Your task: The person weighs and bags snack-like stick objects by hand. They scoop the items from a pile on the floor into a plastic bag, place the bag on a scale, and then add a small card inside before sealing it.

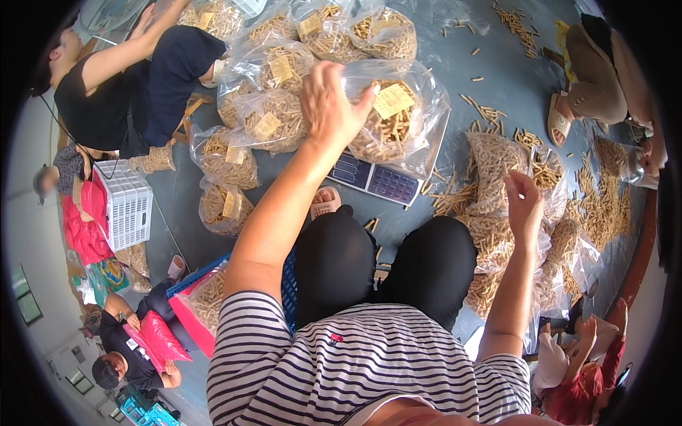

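A clear plastic bag of short brown sticks (pixel 383 138) rests on the metal pan of a digital weighing scale (pixel 373 178) in front of me. A yellow paper slip (pixel 393 101) with writing lies on the sticks in its open mouth. My left hand (pixel 333 104) is raised at the bag's left edge, fingers apart, thumb tip near the slip; whether it touches the plastic is unclear. My right hand (pixel 522 194) is above filled bags of sticks (pixel 493 170) at my right, with thumb and forefinger pinched around what looks like a small stick, its tip barely visible.
Several open bags with yellow slips (pixel 277 120) stand ahead and left. Loose sticks (pixel 602 202) lie heaped on the floor at right. People sit or crouch on both sides. A white plastic crate (pixel 125 205) is at left; a blue crate (pixel 200 277) sits beside my left thigh.
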`<state>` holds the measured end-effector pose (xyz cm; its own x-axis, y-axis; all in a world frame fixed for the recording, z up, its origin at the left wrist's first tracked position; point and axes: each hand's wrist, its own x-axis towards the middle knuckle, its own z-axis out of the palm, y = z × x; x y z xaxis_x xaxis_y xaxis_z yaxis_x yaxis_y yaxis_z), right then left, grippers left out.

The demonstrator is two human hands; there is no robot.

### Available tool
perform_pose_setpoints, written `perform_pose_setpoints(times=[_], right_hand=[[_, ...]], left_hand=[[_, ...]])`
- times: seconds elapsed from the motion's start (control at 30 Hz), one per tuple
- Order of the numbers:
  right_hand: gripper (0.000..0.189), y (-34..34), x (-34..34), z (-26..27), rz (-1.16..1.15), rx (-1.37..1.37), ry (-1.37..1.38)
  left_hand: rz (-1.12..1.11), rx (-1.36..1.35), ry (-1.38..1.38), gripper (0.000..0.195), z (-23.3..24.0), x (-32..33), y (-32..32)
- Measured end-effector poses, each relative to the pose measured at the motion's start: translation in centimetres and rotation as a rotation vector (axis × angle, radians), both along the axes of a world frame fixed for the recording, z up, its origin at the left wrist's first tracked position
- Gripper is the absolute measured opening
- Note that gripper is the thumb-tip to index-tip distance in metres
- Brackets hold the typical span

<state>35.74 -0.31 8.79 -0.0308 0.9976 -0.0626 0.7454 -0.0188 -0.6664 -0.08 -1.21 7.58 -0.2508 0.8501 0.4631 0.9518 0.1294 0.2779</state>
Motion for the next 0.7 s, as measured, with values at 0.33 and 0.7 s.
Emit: perform_pose_setpoints(times=[0.33,0.7], right_hand=[[0.059,6.6,-16.1,-2.3,0.162,-0.337,0.234],[0.027,7.3,-17.5,1.0,0.493,-0.268,0.248]], left_hand=[[0.258,-0.154,-0.334,0.013,-5.2,-4.2,0.6],[0.175,0.207,-0.505,0.015,-4.3,-7.1,-4.9]])
